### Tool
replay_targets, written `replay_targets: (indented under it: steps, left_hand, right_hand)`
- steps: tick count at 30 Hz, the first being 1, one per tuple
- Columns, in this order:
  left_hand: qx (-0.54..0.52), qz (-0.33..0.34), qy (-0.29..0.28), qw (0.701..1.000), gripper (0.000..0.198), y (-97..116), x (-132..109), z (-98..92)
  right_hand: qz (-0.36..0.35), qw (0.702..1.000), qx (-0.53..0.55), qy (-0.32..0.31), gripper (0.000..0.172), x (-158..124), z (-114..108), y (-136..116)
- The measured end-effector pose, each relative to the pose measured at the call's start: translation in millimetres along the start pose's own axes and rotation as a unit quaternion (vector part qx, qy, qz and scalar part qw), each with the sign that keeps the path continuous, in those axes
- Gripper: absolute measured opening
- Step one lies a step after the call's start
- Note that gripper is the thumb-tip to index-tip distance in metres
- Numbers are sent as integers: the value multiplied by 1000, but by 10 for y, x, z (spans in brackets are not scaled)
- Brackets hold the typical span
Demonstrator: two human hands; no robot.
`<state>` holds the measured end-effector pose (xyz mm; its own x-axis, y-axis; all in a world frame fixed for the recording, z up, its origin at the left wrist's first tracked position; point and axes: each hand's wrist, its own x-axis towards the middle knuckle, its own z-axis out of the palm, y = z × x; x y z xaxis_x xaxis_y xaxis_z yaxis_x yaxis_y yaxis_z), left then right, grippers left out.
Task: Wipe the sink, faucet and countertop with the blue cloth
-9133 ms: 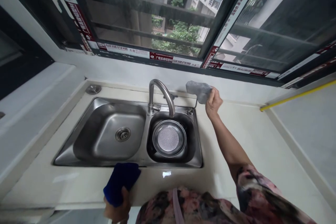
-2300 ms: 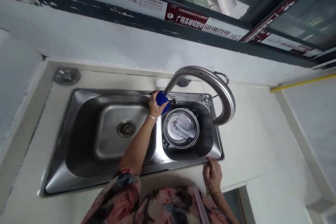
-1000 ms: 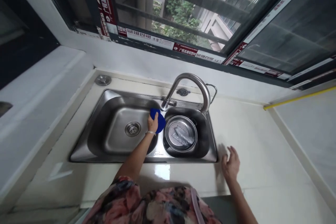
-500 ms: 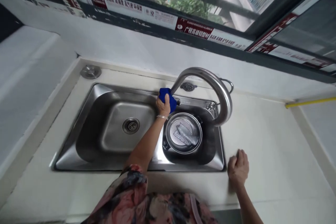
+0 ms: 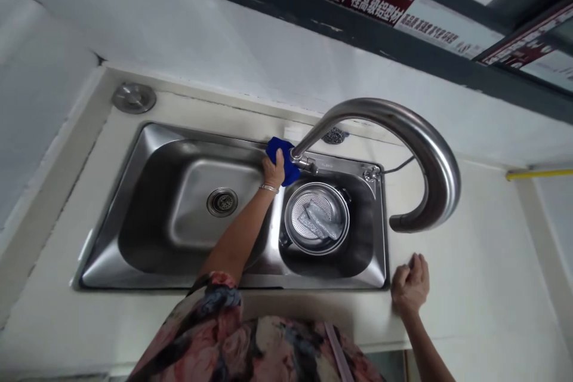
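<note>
My left hand [image 5: 274, 168] is closed on a blue cloth [image 5: 290, 174], which it presses against the left side of the faucet's base. The steel faucet [image 5: 396, 108] has a tall curved spout, with its end over the counter to the right of the sink. A short lever [image 5: 308, 164] juts out beside the base. My right hand [image 5: 410, 285] rests on the counter right of the sink, its fingers curled in with nothing visible in them. Below the cloth, a steel pot with a perforated insert [image 5: 301, 215] sits in the right basin, a crumpled clear plastic packet [image 5: 320, 221] inside it.
The double steel sink [image 5: 264, 282] is set into a pale counter [image 5: 483, 250]. Behind the faucet lies a steel scouring pad [image 5: 335, 136]. A round metal cap [image 5: 133, 98] is at the back left. A yellow pipe [image 5: 539, 173] runs along the right wall, below the window frame [image 5: 430, 71].
The view has tilted down and come nearer the sink. My left hand and the cloth have shifted to the left side of the faucet base, exposing the lever. My right hand stays on the counter.
</note>
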<state>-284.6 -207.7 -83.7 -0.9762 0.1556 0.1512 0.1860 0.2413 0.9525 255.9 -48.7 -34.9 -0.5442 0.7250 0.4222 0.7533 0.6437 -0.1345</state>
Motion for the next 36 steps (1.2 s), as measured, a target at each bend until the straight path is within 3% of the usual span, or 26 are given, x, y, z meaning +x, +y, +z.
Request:
replay_targets:
  steps: [6, 10, 15, 18, 21, 24, 27, 32, 36]
  left_hand:
    - [46, 51, -31, 997, 44, 110, -163, -186]
    - [124, 101, -93, 983, 38, 179, -291, -419]
    - [182, 102, -184, 961, 46, 378, -431, -702]
    - [173, 106, -227, 953, 36, 507, -680, -829]
    - [140, 113, -236, 955, 22, 597, -1017, -889]
    - [97, 87, -208, 969, 22, 629, -1241, -898]
    - [60, 20, -140, 988, 36, 605, -1212, -917]
    - [22, -74, -23, 997, 72, 629, -729, -974]
    - [-100, -79, 61, 990, 70, 865, -363, -739]
  right_hand:
    - [1, 1000, 18, 26, 63, 57, 43, -32]
    - [8, 999, 25, 30, 65, 83, 74, -58]
    - [25, 998, 31, 44, 66, 98, 145, -67]
    - [39, 997, 37, 51, 65, 110, 181, -66]
    - [34, 997, 45, 56, 64, 122, 192, -55]
    - [13, 997, 52, 53, 66, 132, 191, -39]
    - [7, 997, 55, 54, 66, 136, 196, -37]
    - [18, 996, 54, 70, 64, 124, 204, -68]
    - [19, 997, 53, 61, 63, 109, 180, -93]
